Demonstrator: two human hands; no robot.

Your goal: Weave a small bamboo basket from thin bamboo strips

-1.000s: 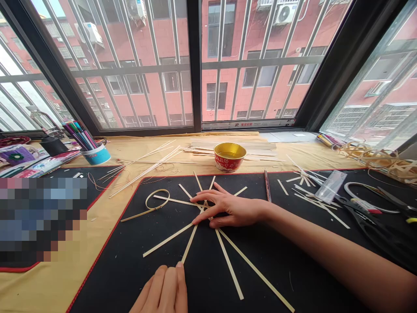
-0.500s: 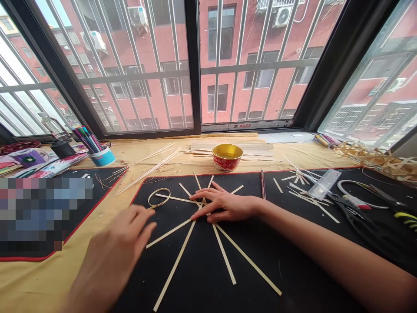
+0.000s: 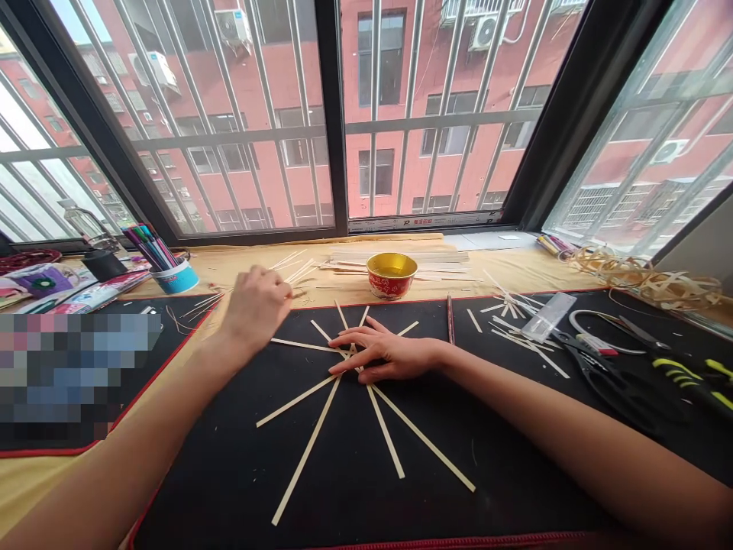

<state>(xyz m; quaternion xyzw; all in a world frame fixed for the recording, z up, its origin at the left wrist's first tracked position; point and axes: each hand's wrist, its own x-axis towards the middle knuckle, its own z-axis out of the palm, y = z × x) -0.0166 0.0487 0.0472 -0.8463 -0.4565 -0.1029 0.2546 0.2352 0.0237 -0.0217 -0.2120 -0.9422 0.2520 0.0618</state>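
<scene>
Pale flat bamboo strips (image 3: pixel 298 401) lie in a star, crossing at the middle of a black mat (image 3: pixel 217 489). My right hand (image 3: pixel 389 353) rests on that crossing, fingers spread, pressing the strips down and holding nothing. My left hand (image 3: pixel 255 309) hovers at the mat's back edge, fingers curled, just above some loose long strips (image 3: pixel 301 269). Its palm hides whatever lies inside. The small looped strip no longer shows on the mat.
A red and gold bowl (image 3: pixel 392 275) stands before a stack of strips (image 3: pixel 395 260). To the right lie black-handled shears (image 3: pixel 607 382), a plastic sleeve (image 3: pixel 548 317) and short strips (image 3: pixel 509 309). A coil of cane (image 3: pixel 647 281) and a pen cup (image 3: pixel 175 276) sit along the window.
My left hand has moved from beside the star to the mat's back edge, and the looped strip has gone from view. My right hand stays on the crossing. The view has tilted slightly.
</scene>
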